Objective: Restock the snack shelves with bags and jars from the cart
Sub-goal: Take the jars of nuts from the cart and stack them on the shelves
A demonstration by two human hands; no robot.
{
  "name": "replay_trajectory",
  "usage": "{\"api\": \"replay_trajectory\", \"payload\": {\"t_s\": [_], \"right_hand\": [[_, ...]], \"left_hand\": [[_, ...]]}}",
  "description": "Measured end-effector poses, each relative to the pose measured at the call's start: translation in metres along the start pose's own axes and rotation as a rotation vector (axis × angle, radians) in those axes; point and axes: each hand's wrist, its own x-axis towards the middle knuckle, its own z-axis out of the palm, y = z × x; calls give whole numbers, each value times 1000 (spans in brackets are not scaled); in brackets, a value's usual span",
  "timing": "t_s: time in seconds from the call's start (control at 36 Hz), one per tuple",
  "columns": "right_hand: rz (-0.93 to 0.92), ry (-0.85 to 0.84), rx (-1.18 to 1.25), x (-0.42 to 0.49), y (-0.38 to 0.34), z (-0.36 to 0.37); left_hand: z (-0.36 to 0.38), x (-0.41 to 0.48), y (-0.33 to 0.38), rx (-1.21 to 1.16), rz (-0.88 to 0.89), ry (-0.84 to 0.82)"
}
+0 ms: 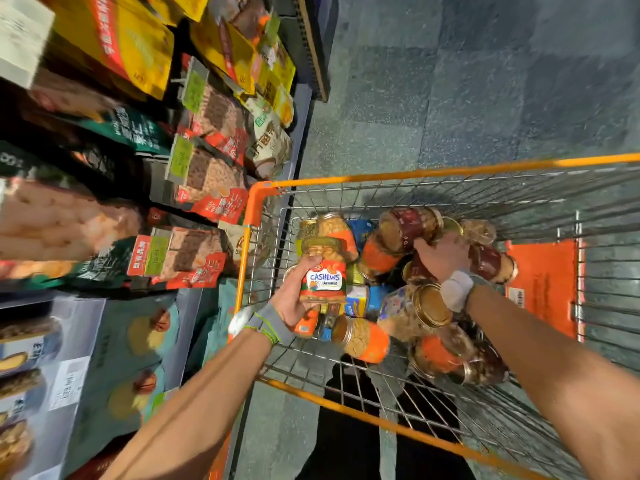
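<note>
My left hand grips a clear jar of cashews with a green lid, held just above the left side of the wire cart. Deeper in the cart, my right hand reaches down among several jars, its fingers curled over a dark red-labelled jar. Orange-labelled jars and gold-lidded jars lie in a heap on the cart floor. Which jar the right hand actually grips is partly hidden by the hand itself.
Snack shelves rise at the left, packed with hanging bags in red, green and yellow. Lower shelves hold boxed nuts. The cart's orange rim stands close against the shelving. Grey tiled floor stretches beyond the cart.
</note>
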Motion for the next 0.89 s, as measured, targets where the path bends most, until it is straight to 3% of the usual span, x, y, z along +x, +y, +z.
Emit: {"api": "replay_trajectory", "payload": {"t_s": [0.17,0.42,0.53,0.58,0.64,0.69,0.78,0.83,0.89], "right_hand": [[126,54,170,16,-27,-12],[5,-95,101,33,-63,-20],[94,187,72,18,-64,-7],[-60,396,37,3,-55,5],[-288,460,-94,-19,-44,12],[-534,372,-342,-32,-38,19],[-876,85,-788,-35,-42,35],[-926,33,-906,-28,-52,42],[-883,87,-930,-23,-71,49]], "left_hand": [[2,-1,3,-4,23,-41],[0,0,20,-18,56,-143],[-8,-1,21,-45,62,-127],[-13,1,20,-50,64,-66],[-15,0,21,-55,50,-53],[-13,-1,24,-77,19,-94],[-11,-1,28,-103,11,-105],[-9,-2,32,-93,2,-130],[-10,1,36,-78,1,-133]]}}
